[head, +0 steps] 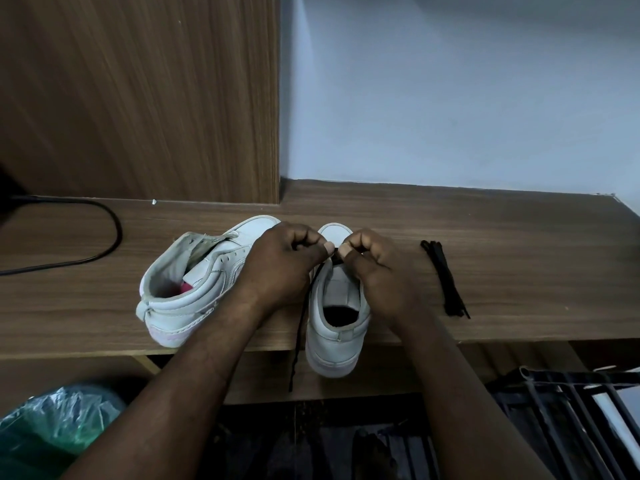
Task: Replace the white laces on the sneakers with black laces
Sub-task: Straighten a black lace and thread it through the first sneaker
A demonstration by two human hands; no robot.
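**A:** Where is the lace now?

**B:** The black lace is between both hands, over the front eyelets of the sneaker. This sneaker stands upright at the near edge of the desk, toe away from the person. The left hand and the right hand each pinch the lace with thumb and curled fingers, very close together. One loose end hangs down past the desk edge.

**A:** How will it handle?

**B:** I judge it light, soft and limp, so it will not pass a hole by itself. It is better to hold it just behind the tip, which is probably stiffer. The sneaker seems light too and may slide when the lace is pulled.

**A:** And the rest?

**B:** The other sneaker lies on its side to the left, and I can see no lace on it. A second black lace lies folded on the right, well apart.

**A:** Any brand or writing?

**B:** None that I can read.
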